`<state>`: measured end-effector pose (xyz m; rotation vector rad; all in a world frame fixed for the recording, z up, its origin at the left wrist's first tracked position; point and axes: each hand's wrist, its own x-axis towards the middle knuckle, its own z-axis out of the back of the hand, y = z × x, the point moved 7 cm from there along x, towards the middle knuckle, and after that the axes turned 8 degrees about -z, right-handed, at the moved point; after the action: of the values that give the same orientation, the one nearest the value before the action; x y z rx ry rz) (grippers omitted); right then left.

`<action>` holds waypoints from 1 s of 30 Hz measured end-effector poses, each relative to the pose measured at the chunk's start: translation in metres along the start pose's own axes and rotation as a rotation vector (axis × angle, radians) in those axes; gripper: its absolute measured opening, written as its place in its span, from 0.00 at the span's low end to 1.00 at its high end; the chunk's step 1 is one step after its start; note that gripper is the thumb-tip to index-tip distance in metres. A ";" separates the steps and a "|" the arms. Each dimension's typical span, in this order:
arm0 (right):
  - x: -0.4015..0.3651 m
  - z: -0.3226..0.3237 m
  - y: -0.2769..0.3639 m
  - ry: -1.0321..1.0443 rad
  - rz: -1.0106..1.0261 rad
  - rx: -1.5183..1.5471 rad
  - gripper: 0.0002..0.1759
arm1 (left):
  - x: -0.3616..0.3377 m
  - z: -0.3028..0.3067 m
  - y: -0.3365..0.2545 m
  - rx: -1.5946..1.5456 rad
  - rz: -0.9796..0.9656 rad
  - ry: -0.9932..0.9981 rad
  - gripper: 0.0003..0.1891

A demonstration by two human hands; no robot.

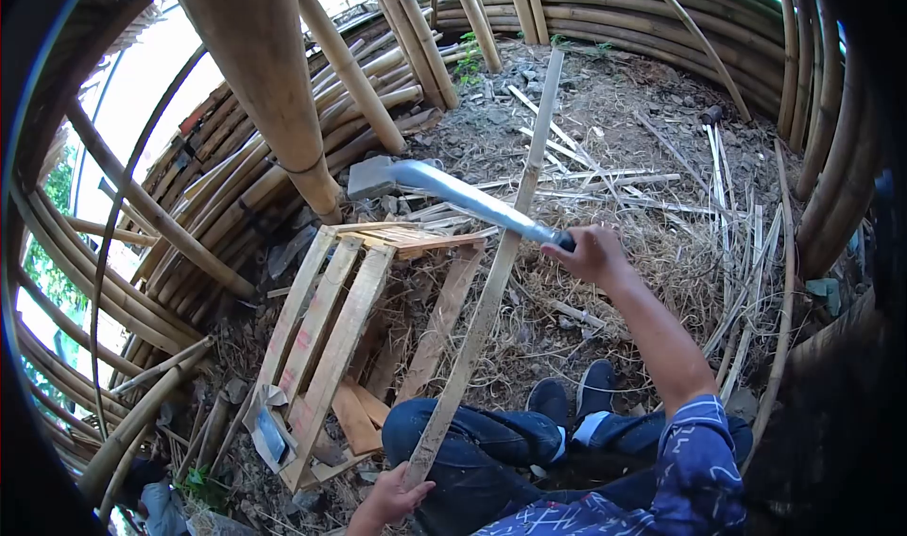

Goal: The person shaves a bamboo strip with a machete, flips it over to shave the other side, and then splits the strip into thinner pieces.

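Observation:
My right hand (597,255) is closed round the dark handle of a large curved knife (463,196). The blade points to the left and crosses in front of a long bamboo strip (491,290); whether they touch I cannot tell. Near my left thigh, my left hand (395,496) grips the lower end of this strip, which slants up and away to the right. Left of the strip, a slatted wooden crate (326,328) lies on the ground.
A grey block (371,177) sits behind the crate. Split bamboo strips (652,177) and shavings (539,338) litter the ground. Thick bamboo poles (274,83) rise at the left, with stacked bamboo behind. A bamboo wall (614,12) curves round the back.

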<state>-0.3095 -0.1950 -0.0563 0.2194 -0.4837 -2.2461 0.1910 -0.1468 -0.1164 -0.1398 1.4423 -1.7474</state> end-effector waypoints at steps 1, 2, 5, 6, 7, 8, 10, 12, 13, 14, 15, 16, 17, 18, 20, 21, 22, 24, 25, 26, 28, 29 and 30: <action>-0.014 -0.001 0.016 -0.043 0.144 0.020 0.39 | -0.001 0.001 -0.008 0.018 -0.019 -0.017 0.12; -0.028 -0.001 0.033 -0.088 0.287 0.042 0.39 | -0.002 0.002 -0.014 0.037 -0.039 -0.034 0.12; -0.054 -0.009 0.064 -0.073 0.530 0.039 0.38 | -0.004 0.001 -0.017 0.074 -0.056 -0.053 0.12; -0.055 -0.007 0.064 -0.074 0.528 0.047 0.38 | -0.005 0.000 -0.017 0.082 -0.053 -0.055 0.12; -0.059 -0.002 0.068 -0.087 0.581 -0.018 0.38 | -0.007 0.000 -0.017 0.109 -0.074 -0.058 0.12; -0.059 0.001 0.071 -0.101 0.636 -0.086 0.38 | -0.007 0.002 -0.018 0.135 -0.096 -0.064 0.12; -0.038 0.006 0.053 -0.097 0.573 -0.181 0.32 | -0.008 0.004 -0.020 0.173 -0.113 -0.066 0.12; 0.004 0.012 0.006 0.061 0.166 -0.230 0.41 | -0.007 0.002 -0.017 0.201 -0.138 -0.055 0.12; 0.019 0.022 -0.020 0.035 -0.038 -0.125 0.44 | -0.006 0.003 -0.011 0.184 -0.126 -0.050 0.12; 0.022 0.024 -0.034 0.028 -0.038 -0.133 0.44 | -0.005 0.002 -0.007 0.169 -0.113 -0.046 0.12; 0.022 0.032 -0.045 -0.021 -0.069 -0.182 0.44 | -0.005 0.002 -0.010 0.169 -0.122 -0.044 0.12; 0.024 0.039 -0.053 -0.074 -0.100 -0.228 0.44 | -0.006 0.001 -0.013 0.170 -0.096 -0.003 0.12; 0.022 0.040 -0.057 -0.096 -0.102 -0.222 0.44 | -0.003 0.002 -0.017 0.176 -0.079 0.035 0.12; 0.011 0.037 -0.058 -0.141 -0.074 -0.192 0.44 | 0.000 0.004 -0.021 0.186 -0.095 0.034 0.12; -0.006 0.032 -0.062 -0.174 -0.052 -0.166 0.43 | -0.003 0.002 -0.022 0.170 -0.113 0.037 0.11; -0.012 0.025 -0.066 -0.102 -0.076 -0.059 0.42 | -0.002 0.001 -0.020 0.174 -0.107 0.042 0.11; -0.019 0.016 -0.069 -0.029 -0.100 0.048 0.41 | -0.001 -0.001 -0.017 0.118 -0.099 0.041 0.10; -0.037 0.008 -0.057 -0.021 -0.066 0.070 0.41 | -0.002 -0.004 -0.017 0.068 -0.088 0.042 0.10; -0.049 0.008 -0.041 -0.047 0.035 0.054 0.40 | -0.002 -0.004 -0.021 0.097 -0.097 0.046 0.09; -0.059 0.011 -0.026 -0.074 0.137 0.037 0.39 | -0.003 -0.005 -0.024 0.124 -0.106 0.050 0.09; -0.075 0.015 -0.003 -0.055 0.289 -0.064 0.38 | -0.004 -0.005 -0.024 0.176 -0.112 0.048 0.10; -0.074 0.010 -0.003 -0.083 0.363 -0.127 0.37 | -0.005 -0.003 -0.023 0.225 -0.121 0.040 0.10; -0.067 0.015 -0.007 -0.089 0.365 -0.118 0.37 | -0.005 -0.002 -0.018 0.234 -0.122 0.034 0.10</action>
<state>-0.2745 -0.1360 -0.0452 -0.0296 -0.3998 -1.9235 0.1840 -0.1423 -0.0997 -0.0753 1.2641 -2.0128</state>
